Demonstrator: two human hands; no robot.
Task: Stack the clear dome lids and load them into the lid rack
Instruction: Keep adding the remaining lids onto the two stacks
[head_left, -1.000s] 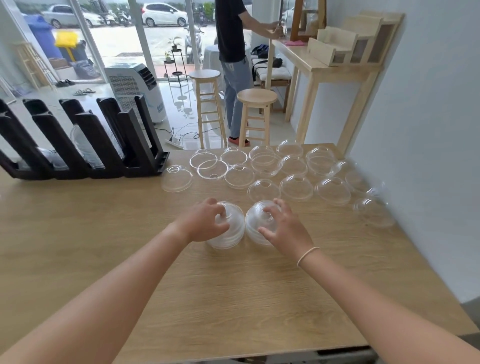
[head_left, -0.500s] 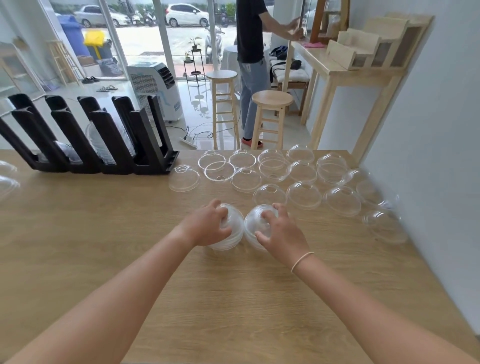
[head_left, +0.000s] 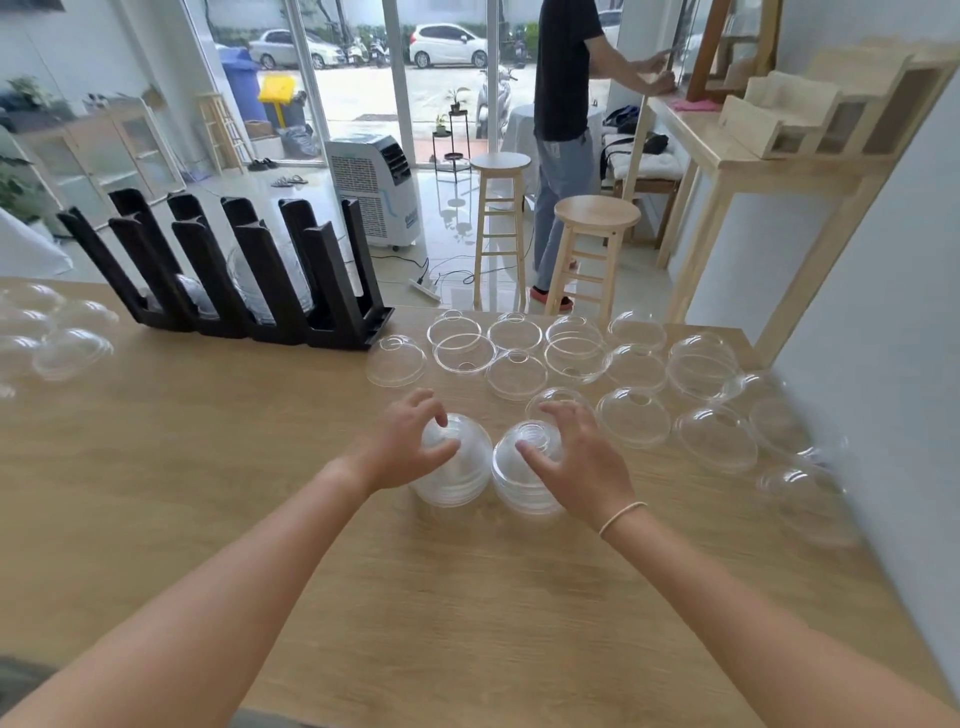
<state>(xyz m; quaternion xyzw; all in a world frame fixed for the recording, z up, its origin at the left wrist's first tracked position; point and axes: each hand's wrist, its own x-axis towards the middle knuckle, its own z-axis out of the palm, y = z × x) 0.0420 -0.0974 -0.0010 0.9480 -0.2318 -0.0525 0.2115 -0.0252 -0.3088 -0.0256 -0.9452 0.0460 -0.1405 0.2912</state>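
Note:
Two stacks of clear dome lids stand side by side on the wooden table (head_left: 208, 493). My left hand (head_left: 400, 449) curls over the top of the left stack (head_left: 457, 478), thumb and fingers round its dome. The right stack (head_left: 519, 483) is gripped the same way by my right hand (head_left: 579, 460). Several loose dome lids (head_left: 634, 415) lie spread behind and to the right of the stacks. A black lid rack (head_left: 332, 291) stands at the table's back left, with some lids (head_left: 260, 291) in its slots.
More loose lids (head_left: 57, 343) lie at the table's far left. A white wall (head_left: 883, 338) borders the table on the right. Beyond the far edge stand two wooden stools (head_left: 592, 218) and a person (head_left: 566, 130).
Both hands stay on the two stacks, with the fingers a little more spread now. My view has swung left, bringing the far-left lids into sight.

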